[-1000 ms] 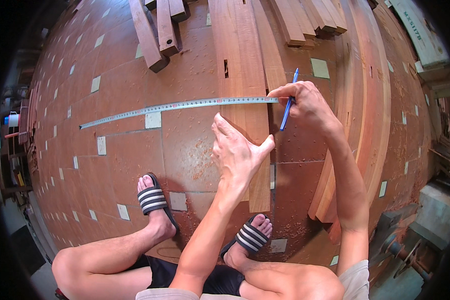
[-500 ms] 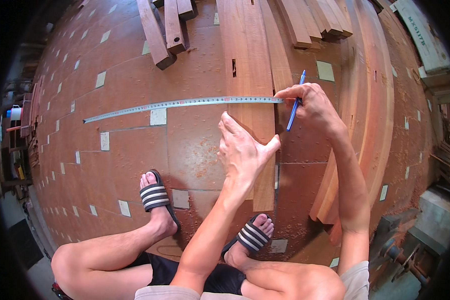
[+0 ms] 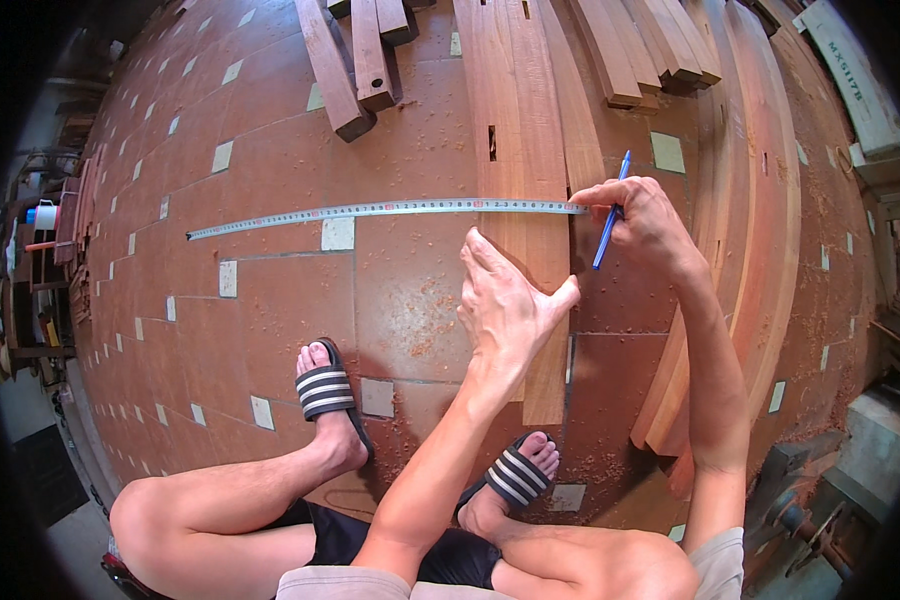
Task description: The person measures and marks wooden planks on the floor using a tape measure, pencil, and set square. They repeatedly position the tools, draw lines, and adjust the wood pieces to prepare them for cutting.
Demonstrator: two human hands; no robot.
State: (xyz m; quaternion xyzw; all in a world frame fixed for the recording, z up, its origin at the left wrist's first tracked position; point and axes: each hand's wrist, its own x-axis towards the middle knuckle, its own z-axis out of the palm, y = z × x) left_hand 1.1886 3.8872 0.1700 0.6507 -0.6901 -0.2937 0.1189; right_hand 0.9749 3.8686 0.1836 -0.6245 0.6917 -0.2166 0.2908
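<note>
Two long reddish-brown wooden boards lie side by side on the floor, running away from me, with narrow slots cut in them. My left hand spans their near part, fingers curled over the left edge and thumb at the right edge. A tape measure blade stretches crosswise over the boards and out to the left, its far tip dark. The blade's right end is pinched by the fingers of my right hand, just past the boards' right edge. A blue pen is tucked in the same hand, pointing up. No tape case shows.
More long boards lie to the right. Thick wooden beams and a stack of boards lie at the far side. My sandalled feet rest on the tiled floor, which has wood shavings. A rusty metal device stands lower right.
The whole view has shifted slightly, so everything appears a little further right. Both hands, the tape blade and the boards keep about the same places relative to each other.
</note>
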